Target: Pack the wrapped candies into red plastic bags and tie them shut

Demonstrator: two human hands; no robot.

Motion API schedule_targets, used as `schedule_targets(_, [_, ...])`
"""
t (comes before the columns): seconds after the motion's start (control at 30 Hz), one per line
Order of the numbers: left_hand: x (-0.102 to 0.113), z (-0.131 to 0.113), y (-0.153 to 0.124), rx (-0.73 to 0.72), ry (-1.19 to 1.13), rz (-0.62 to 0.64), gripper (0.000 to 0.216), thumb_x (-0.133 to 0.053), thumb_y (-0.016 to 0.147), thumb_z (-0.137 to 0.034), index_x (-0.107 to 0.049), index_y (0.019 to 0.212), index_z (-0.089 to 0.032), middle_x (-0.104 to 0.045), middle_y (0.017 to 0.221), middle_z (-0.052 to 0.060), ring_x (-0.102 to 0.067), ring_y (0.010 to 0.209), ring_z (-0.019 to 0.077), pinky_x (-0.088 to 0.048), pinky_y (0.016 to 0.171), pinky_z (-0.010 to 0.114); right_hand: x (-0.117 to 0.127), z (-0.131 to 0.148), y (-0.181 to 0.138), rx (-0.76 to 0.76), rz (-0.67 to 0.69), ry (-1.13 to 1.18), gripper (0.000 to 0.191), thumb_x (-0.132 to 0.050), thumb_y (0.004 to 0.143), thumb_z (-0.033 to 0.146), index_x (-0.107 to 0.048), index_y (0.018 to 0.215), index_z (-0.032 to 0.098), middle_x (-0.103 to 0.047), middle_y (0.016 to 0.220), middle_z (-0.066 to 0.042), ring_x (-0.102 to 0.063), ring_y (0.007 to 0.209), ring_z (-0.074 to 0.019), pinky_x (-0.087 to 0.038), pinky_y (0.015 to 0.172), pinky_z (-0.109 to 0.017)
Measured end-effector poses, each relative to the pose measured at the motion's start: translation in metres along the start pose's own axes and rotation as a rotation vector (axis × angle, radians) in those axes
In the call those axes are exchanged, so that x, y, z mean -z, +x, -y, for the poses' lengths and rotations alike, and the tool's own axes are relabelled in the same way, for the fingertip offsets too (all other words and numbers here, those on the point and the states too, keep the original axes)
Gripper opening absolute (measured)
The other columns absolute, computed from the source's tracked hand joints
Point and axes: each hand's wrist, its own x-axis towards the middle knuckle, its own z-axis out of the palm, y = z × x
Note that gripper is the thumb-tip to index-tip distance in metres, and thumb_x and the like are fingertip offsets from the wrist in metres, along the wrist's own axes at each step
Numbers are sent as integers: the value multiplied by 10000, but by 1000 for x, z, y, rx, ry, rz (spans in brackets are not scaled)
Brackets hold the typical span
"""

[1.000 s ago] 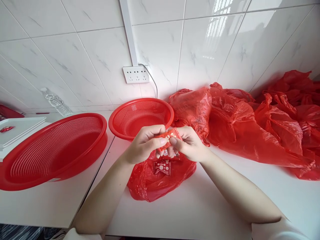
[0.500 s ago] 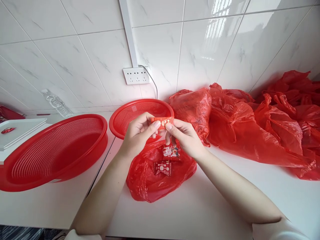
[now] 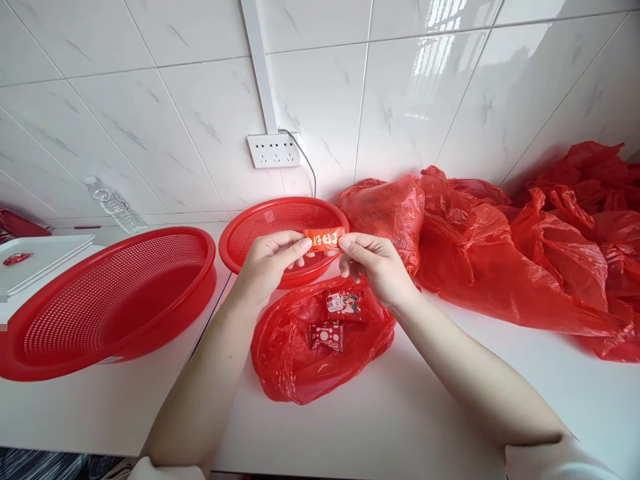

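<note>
Between my two hands is a small orange-red wrapped candy (image 3: pixel 324 239) with pale lettering. My left hand (image 3: pixel 273 261) pinches its left end between thumb and fingers, and my right hand (image 3: pixel 375 263) pinches its right end. Both hands are raised over an open red plastic bag (image 3: pixel 290 363) on the white table. Inside that bag lie a red packet with a cartoon figure (image 3: pixel 345 305) and, just below it, a dark red wrapped candy with white print (image 3: pixel 326 337). A round red basket (image 3: pixel 245 230) stands behind my hands.
A larger red basket (image 3: pixel 165 267) is on the left, with a white tray (image 3: pixel 55 257) holding one red wrapped piece (image 3: pixel 18 259) beyond it. A clear plastic bottle (image 3: pixel 117 207) leans by the tiled wall. Filled red bags (image 3: pixel 490 260) line the back right. A power strip (image 3: pixel 274 152) hangs on the wall.
My hands have shifted slightly up and apart, toward the candy's ends, so more of its lettering shows. The bag and the pieces inside it stay put.
</note>
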Motion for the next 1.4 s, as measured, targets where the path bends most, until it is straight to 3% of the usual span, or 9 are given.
schedule_targets(0.2, [-1,8,1,-33,-67,-25,192,-679,844,-377,-728,802,-196,-663,699,12,-554,618,103,-433,585,245,-3,0,0,-12,3,-12,308,-659,859,457,-670,797,156,-569,546,25,-457,466,-72,-327,427,-189])
schedule_targets(0.33, [-11,9,-1,-74,-73,-7,244,-721,812,-380,-738,968,-193,-731,899,58,-649,798,152,-508,709,272,-6,-1,-2,63,-33,-71,279,-635,889,434,-646,814,166,-551,556,34,-439,476,-68,-340,450,-193])
schedule_targets(0.47, [-17,6,-5,-194,9,-88,200,-731,809,-335,-734,945,-189,-731,915,55,-647,809,162,-515,740,303,-8,3,-6,231,-53,-175,240,-699,848,374,-643,975,178,-638,855,-21,-546,686,-101,-441,536,-205])
schedule_targets(0.57, [-15,1,-7,-310,202,-112,121,-738,800,-291,-738,886,-207,-721,830,27,-615,725,144,-480,656,287,-7,7,-8,380,-47,-274,289,-707,847,317,-619,1097,202,-622,1077,-57,-593,896,-141,-522,726,-268])
schedule_targets(0.7, [-12,-3,-8,-484,367,-119,54,-737,788,-228,-735,840,-211,-717,784,15,-608,698,137,-473,629,279,-7,10,-9,502,-13,-400,111,-666,883,249,-642,976,194,-623,975,-46,-602,921,-158,-522,855,-339])
schedule_targets(0.97, [-3,-3,-9,-750,486,-113,67,-744,770,-212,-742,830,-243,-736,764,10,-652,714,165,-526,687,321,-4,11,-11,710,23,-489,57,-671,872,205,-683,927,214,-674,938,-45,-644,883,-180,-555,780,-358])
schedule_targets(1.23, [7,-3,-10,-837,514,-60,141,-774,742,-203,-757,839,-305,-750,774,-11,-665,700,162,-520,690,323,-5,19,-13,967,64,-685,206,-711,834,193,-665,1030,236,-697,940,-46,-656,899,-204,-562,802,-391])
schedule_targets(1.4, [8,-3,-11,-752,493,3,61,-776,750,-257,-758,783,-305,-741,730,-9,-671,669,165,-524,696,337,-7,21,-17,975,70,-693,177,-675,857,186,-661,1027,236,-694,912,-44,-657,887,-207,-562,795,-394])
